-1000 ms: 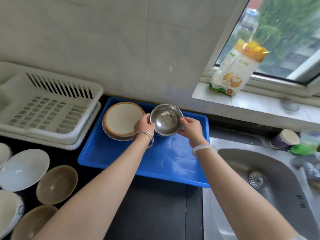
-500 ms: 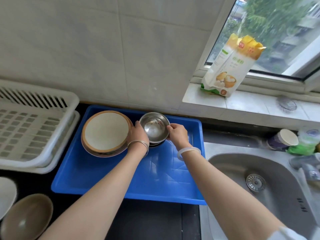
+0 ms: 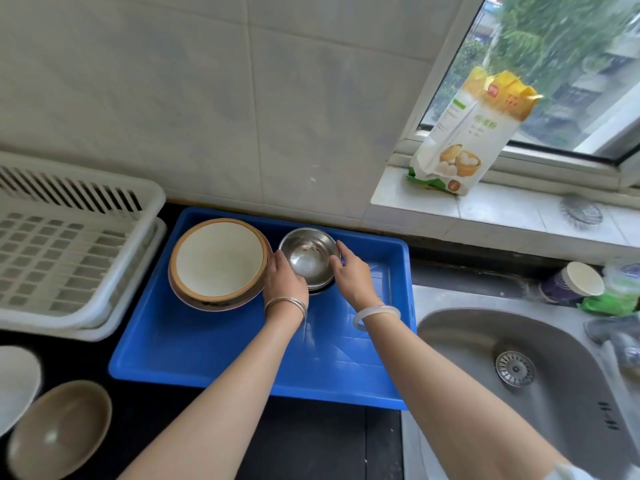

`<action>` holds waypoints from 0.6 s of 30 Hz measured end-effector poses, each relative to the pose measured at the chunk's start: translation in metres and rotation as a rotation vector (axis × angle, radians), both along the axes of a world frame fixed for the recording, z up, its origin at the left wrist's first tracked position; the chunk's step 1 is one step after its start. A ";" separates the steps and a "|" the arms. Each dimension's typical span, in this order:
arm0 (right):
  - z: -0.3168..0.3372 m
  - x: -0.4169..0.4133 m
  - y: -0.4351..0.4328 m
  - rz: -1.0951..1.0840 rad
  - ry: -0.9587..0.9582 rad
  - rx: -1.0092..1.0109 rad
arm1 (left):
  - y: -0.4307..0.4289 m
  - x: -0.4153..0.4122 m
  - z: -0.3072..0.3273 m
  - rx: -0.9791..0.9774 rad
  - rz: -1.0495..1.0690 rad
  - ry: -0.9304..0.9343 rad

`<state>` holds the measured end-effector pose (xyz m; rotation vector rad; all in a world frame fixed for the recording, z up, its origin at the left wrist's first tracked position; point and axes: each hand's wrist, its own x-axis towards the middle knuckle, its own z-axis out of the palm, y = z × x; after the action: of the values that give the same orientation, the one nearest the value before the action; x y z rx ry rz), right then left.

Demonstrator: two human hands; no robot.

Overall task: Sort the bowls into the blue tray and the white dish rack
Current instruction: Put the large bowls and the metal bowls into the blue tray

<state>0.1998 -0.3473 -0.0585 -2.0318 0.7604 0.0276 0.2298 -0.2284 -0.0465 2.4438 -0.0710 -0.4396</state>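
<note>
At the far end of the blue tray (image 3: pixel 214 355), two hands hold a steel bowl (image 3: pixel 308 259).
Left hand (image 3: pixel 284 278) and right hand (image 3: pixel 349 271) curl their fingers on opposite sides of its rim, each grip closed on the bowl. It sits low inside the tray, with another rim showing beneath it, just beside a big bowl (image 3: pixel 220 261). The rack (image 3: pixel 69 258) stands left of the tray, and a brown bowl (image 3: pixel 59 427) and white bowl (image 3: pixel 14 382) lie on the table (image 3: pixel 311 441).

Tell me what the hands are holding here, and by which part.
The steel bowl, by its rim: left hand on its left edge, right hand on its right edge, in the blue tray.
</note>
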 end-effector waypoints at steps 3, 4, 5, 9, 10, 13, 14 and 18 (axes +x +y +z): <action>0.003 -0.003 -0.003 0.024 0.040 -0.026 | 0.004 -0.001 0.006 0.015 0.000 0.032; 0.005 -0.005 -0.004 0.023 0.047 -0.030 | 0.005 -0.001 0.009 0.015 0.000 0.033; 0.008 -0.008 -0.005 0.019 0.047 -0.046 | 0.008 -0.002 0.012 0.006 -0.008 0.030; 0.026 -0.029 -0.001 -0.056 -0.087 -0.127 | 0.030 -0.018 0.019 -0.087 -0.065 0.054; 0.030 -0.035 0.003 -0.075 -0.116 -0.102 | 0.039 -0.025 0.020 -0.124 -0.057 0.075; 0.041 -0.055 0.029 -0.032 -0.129 -0.027 | 0.072 -0.050 0.023 -0.180 -0.017 0.054; 0.043 -0.061 0.041 0.007 -0.125 -0.016 | 0.084 -0.059 0.024 -0.163 -0.005 0.020; 0.042 -0.085 0.104 0.150 -0.124 0.062 | 0.140 -0.099 0.026 -0.110 0.077 -0.092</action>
<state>0.1149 -0.2432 -0.0161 -2.0072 0.5234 0.0111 0.1305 -0.0884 -0.0203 2.3490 -0.0389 -0.2823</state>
